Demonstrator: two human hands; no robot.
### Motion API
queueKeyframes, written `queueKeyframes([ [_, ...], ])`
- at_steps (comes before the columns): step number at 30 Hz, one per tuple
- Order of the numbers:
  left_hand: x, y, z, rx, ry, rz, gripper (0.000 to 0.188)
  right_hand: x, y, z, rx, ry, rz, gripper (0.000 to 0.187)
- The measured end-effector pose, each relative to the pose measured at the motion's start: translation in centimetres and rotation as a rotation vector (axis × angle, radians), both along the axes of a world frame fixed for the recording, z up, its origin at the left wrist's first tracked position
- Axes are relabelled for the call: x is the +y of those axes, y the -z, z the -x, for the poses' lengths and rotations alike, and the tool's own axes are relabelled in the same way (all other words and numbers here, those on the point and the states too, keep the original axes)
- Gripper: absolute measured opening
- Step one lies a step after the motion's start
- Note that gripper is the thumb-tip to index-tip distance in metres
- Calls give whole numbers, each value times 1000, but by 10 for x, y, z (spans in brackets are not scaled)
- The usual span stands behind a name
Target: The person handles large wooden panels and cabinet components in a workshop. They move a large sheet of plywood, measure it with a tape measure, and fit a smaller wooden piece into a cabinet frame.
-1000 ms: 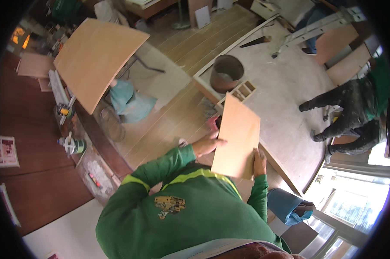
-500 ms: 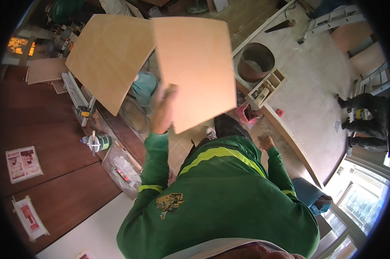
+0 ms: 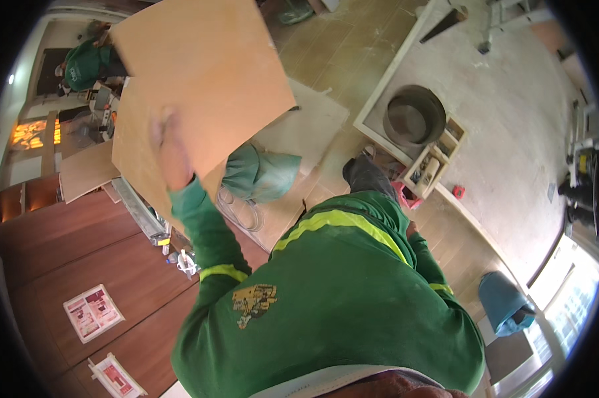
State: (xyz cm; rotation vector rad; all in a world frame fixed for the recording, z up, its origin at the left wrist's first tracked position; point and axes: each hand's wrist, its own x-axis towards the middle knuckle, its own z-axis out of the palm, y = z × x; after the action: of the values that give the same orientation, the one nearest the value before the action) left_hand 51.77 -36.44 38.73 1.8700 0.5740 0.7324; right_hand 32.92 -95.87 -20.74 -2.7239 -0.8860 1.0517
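My left hand, slightly blurred, is raised at the upper left and closed on a thin, light-brown wooden panel. The panel is tilted, and its far edge runs out at the top of the picture. Beneath it, and partly covered by it, lies a second, larger board of similar colour. My right hand hangs low by my right side; only a sliver shows past my green sweater, and its fingers are hidden. Just right of the panel, a teal cloth bundle sits near a coiled hose or cable.
A wooden tool tray and a dark round metal drum stand on a pale raised surface at right, near a small red object. A metal rail lies at left. Another person in green is at the far upper left.
My left hand has carried the panel leftward, and it now overlaps the larger board. My view has turned, and my right hand has slipped mostly behind my body.
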Motion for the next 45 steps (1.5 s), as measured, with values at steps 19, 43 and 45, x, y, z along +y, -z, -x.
queueKeyframes([
  [19, 31, 160, -360, 601, 544, -514, 39, 52, -94, -147, 545, 1167, -410, 24],
  [43, 196, 375, -712, 1084, 728, -382, 43, 263, -214, -616, 625, 1989, -739, 33],
  [45, 211, 371, -726, 1085, 755, -394, 44, 269, -228, -684, 411, 1819, -638, 36],
])
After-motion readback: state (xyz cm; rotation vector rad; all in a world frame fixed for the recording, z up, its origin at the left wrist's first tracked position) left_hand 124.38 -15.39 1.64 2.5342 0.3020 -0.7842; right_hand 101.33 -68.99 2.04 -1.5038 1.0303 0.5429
